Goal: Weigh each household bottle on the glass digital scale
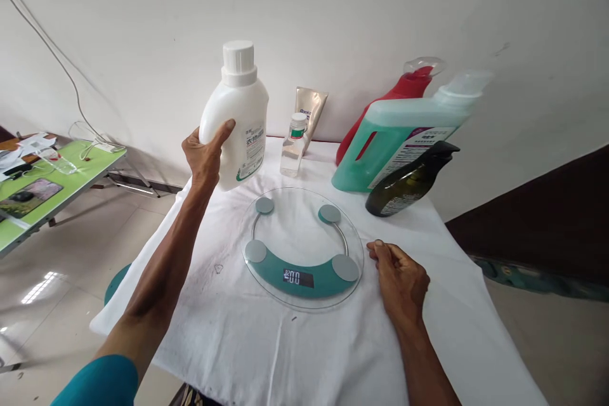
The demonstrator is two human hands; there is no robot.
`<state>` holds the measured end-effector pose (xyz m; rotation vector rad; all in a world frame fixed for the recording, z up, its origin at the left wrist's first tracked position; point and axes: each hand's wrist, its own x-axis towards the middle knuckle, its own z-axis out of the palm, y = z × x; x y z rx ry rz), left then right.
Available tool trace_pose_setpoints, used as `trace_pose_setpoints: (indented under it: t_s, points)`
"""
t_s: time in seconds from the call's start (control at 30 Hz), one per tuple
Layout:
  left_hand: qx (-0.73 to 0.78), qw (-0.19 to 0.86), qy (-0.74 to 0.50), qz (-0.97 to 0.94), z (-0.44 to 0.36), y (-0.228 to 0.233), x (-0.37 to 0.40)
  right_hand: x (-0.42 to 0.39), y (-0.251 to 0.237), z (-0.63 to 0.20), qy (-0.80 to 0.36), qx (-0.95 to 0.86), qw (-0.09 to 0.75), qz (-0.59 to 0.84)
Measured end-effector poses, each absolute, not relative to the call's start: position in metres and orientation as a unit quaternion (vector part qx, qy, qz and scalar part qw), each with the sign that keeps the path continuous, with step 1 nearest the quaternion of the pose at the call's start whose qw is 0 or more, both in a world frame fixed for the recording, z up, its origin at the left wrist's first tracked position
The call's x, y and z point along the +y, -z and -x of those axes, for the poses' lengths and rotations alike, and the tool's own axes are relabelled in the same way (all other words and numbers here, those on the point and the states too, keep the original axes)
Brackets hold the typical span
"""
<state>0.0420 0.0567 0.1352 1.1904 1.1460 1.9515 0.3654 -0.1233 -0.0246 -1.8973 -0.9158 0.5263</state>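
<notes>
My left hand (pixel 208 147) grips a white laundry detergent bottle (pixel 242 117) with a white screw cap, at the back left of the table. Whether the bottle's base touches the cloth I cannot tell. A round glass bathroom scale (pixel 295 282) with a teal band lies in the middle, its display lit and reading 0.0. Just right of the scale's rim is my right hand (pixel 399 276), its fingers curled and the thumb against the index finger, with nothing visible in it.
Along the wall stand a small clear bottle (pixel 291 155), a gold tube (pixel 311 108), a red bottle (pixel 409 87), a green jug (pixel 404 120) and a dark pump bottle (pixel 404 184). White cloth (pixel 228 342) covers the table. A green table (pixel 80 168) is at far left.
</notes>
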Motion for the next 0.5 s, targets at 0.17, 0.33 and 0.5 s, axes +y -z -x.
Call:
trace_pose_setpoints:
  t_s: [0.17, 0.33, 0.5]
  points:
    - [0.419, 0.324, -0.724, -0.441, -0.042, -0.151, 0.025, -0.124, 0.027, -0.366, -0.202, -0.383, 0.467, 0.771]
    - [0.397, 0.403, -0.689, -0.453, -0.068, -0.138, -0.001, -0.123, 0.029, -0.367, -0.195, -0.386, 0.471, 0.769]
    - [0.383, 0.462, -0.648, -0.469, -0.098, -0.123, -0.022, -0.124, 0.028, -0.366, -0.193, -0.389, 0.474, 0.766]
